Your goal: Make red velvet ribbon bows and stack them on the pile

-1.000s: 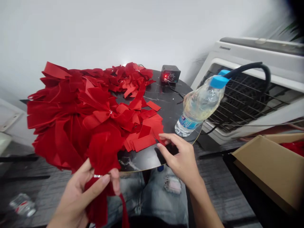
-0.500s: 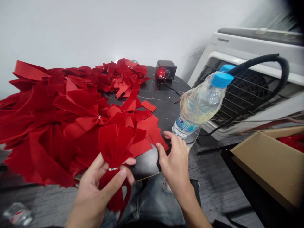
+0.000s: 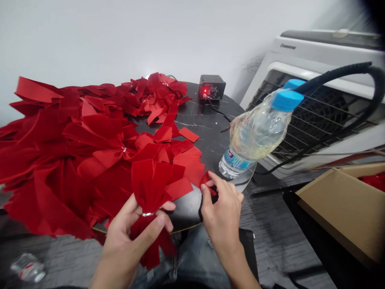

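Observation:
My left hand [image 3: 136, 233] is closed on a red velvet bow [image 3: 150, 180], gathered at its middle by a silvery tie [image 3: 148, 214]. The bow's upper part fans out above my fingers, and its tails hang below the table edge. Between thumb and fingers, my right hand [image 3: 222, 204] pinches a small red fabric piece [image 3: 207, 180] at the right end of a spread of flat red pieces [image 3: 191, 164]. A big heap of red bows and ribbons [image 3: 51, 160] covers the left of the dark round table [image 3: 207, 134].
Two blue-capped water bottles [image 3: 255, 132], partly wrapped in clear film, stand right of my right hand. Behind them is a white air cooler [image 3: 319, 52] with a black cable [image 3: 339, 74] in front. A control box [image 3: 212, 87] glows red. A cardboard box [image 3: 339, 208] and a floor bottle [image 3: 28, 267] flank me.
My right hand has closed from open fingers onto a small red fabric piece and lifted its edge. The left hand keeps hold of the bow, slightly further right in view.

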`<state>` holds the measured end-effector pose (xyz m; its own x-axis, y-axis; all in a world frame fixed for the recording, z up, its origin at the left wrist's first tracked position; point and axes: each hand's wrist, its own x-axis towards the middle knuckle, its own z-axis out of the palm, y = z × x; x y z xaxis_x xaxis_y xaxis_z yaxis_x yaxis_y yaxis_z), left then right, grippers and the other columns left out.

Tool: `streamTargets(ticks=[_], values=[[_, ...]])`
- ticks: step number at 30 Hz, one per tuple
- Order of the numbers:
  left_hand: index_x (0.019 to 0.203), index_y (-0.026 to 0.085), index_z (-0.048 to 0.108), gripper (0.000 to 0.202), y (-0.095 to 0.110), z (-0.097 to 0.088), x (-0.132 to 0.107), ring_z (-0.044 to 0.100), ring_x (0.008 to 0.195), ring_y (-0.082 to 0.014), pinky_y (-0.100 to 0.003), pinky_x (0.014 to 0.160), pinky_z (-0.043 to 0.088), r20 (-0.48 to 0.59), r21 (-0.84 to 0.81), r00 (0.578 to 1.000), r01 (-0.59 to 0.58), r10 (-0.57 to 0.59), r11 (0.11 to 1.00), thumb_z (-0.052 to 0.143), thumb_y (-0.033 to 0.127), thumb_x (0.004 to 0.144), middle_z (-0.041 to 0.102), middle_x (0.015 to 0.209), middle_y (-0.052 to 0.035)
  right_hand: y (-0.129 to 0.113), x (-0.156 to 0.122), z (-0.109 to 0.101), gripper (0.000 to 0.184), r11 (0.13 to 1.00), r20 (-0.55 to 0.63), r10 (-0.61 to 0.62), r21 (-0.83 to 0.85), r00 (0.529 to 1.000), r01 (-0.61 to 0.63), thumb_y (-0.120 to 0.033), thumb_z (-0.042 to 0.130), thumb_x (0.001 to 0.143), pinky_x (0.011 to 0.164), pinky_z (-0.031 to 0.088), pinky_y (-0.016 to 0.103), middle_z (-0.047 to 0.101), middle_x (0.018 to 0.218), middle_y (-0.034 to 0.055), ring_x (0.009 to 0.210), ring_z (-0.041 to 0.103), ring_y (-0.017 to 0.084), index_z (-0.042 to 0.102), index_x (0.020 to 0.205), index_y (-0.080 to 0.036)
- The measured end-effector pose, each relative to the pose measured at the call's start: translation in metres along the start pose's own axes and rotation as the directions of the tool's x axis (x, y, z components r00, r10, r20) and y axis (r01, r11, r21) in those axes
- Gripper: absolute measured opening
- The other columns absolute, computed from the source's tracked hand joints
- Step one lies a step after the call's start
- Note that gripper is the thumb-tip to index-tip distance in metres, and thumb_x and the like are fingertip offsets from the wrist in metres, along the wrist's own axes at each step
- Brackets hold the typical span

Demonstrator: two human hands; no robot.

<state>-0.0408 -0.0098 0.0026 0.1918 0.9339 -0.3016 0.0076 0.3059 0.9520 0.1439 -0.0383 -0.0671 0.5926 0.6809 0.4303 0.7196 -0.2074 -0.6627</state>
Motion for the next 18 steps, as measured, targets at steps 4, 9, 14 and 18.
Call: streamTargets(ticks=[4,9,14,18], values=[[0.109,0.017,0.078,0.038,0.002,0.002,0.001,0.071,0.07,-0.0187,-0.025,0.069,0.059,-0.006,-0.012,1.0,-0.015,0.015,1.0,0.093,0.039,0.082,0.082,0.084,-0.0062,-0.002,-0.001,-0.001,0.023,0.993,-0.095,-0.07,0.09,0.993,0.079,-0.013,0.067,0.101,0.09,0.044,0.047,0.081,0.103,0.0052,0.096,0.071,0.027,0.076,0.121,-0.021],[0.114,0.019,0.077,0.055,0.005,0.009,0.004,0.078,0.079,-0.0215,-0.027,0.08,0.064,-0.028,-0.066,0.999,-0.038,0.036,0.997,0.103,0.028,0.067,0.084,0.09,-0.0067,-0.013,-0.002,-0.017,0.038,0.863,-0.05,-0.315,0.399,0.948,0.308,-0.001,0.07,0.099,0.1,0.054,0.046,0.08,0.108,0.005,0.103,0.07,0.023,0.073,0.129,-0.023],[0.131,0.021,0.071,0.072,0.01,0.024,0.003,0.082,0.083,-0.0218,-0.024,0.077,0.066,-0.138,-0.153,0.99,-0.021,0.0,0.988,0.104,0.027,0.067,0.086,0.1,-0.0055,-0.017,-0.007,-0.033,0.051,0.705,0.139,-0.467,0.654,0.874,0.273,0.005,0.065,0.098,0.094,0.063,0.04,0.077,0.114,0.0063,0.105,0.07,0.021,0.071,0.139,-0.025],[0.135,0.018,0.069,0.067,0.013,0.029,0.003,0.081,0.074,-0.0193,-0.022,0.069,0.065,-0.176,-0.24,0.984,-0.031,-0.012,0.97,0.099,0.03,0.077,0.086,0.095,-0.0047,-0.006,-0.014,-0.043,0.057,0.746,0.259,-0.4,0.649,0.879,0.149,-0.007,0.075,0.096,0.106,0.063,0.041,0.064,0.146,0.0092,0.125,0.07,0.024,0.068,0.147,-0.032]])
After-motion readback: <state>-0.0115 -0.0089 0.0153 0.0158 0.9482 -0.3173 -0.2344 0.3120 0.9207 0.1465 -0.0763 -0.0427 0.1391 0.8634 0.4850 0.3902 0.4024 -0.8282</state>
